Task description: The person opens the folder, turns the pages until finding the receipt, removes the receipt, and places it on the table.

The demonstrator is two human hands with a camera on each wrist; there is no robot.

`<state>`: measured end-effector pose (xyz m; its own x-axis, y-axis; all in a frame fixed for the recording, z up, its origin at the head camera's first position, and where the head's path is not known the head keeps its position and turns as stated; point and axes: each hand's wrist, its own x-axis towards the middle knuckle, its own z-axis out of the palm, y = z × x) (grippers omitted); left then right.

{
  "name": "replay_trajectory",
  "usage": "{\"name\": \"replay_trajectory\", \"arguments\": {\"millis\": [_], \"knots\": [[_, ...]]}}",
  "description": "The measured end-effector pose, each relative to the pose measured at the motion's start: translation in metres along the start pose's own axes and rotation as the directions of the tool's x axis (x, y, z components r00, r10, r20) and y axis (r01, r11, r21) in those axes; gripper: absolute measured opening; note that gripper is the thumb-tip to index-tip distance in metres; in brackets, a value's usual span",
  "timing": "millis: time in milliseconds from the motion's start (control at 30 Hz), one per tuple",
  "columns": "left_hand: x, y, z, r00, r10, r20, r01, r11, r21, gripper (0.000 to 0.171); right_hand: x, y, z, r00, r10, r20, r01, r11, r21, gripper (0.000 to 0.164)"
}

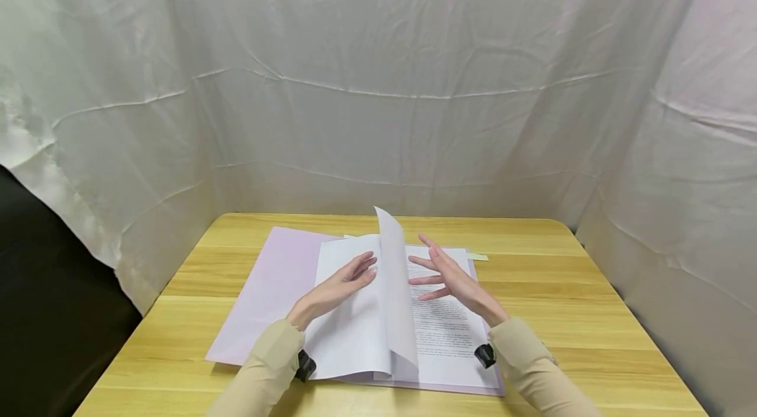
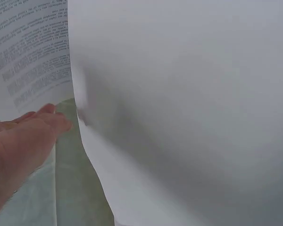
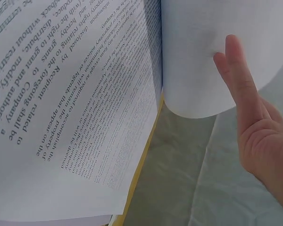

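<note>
Lower ctr: L grip (image 1: pixel 338 285) is hanging loose, R grip (image 1: pixel 458 280) is standing wide; upright pg (image 1: pixel 396 292) between is hiding part of printed sht (image 1: pixel 446 331); contact unclear.

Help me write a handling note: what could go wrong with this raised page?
The page stands curled, gripped by neither the left hand nor the right hand, so it may flop either way. The right hand's spread fingers, close by, might crease it. The tab jutting past the folder could get bent.
</note>
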<state>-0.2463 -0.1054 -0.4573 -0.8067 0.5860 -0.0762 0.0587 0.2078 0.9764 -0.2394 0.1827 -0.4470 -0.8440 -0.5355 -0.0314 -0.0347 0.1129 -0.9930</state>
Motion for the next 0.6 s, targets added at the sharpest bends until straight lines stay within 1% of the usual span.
{"name": "replay_trajectory", "arguments": {"millis": [167,333,500,600], "knots": [[0.0037,-0.0005,0.0023,1.000,0.010,0.010,-0.009,0.998,-0.070,0.070,0.0010,0.0004,0.0010,1.000,0.005,-0.002,-0.005,1.000,-0.020,0.056],[0.0041,-0.0002,0.0016,1.000,0.015,0.024,-0.011,0.991,-0.135,0.065,0.0010,0.0008,0.0017,1.000,0.003,0.000,-0.003,1.000,-0.023,0.057],[0.0038,-0.0010,-0.0002,0.999,0.011,0.033,-0.004,0.980,-0.197,0.064,0.0007,0.0015,0.0020,1.000,0.004,-0.001,-0.004,0.999,-0.035,0.056],[0.0042,-0.0026,-0.0016,0.999,0.017,0.035,-0.009,0.976,-0.216,0.065,0.0005,0.0020,0.0022,1.000,0.002,0.003,-0.002,0.999,-0.048,0.056]]}}
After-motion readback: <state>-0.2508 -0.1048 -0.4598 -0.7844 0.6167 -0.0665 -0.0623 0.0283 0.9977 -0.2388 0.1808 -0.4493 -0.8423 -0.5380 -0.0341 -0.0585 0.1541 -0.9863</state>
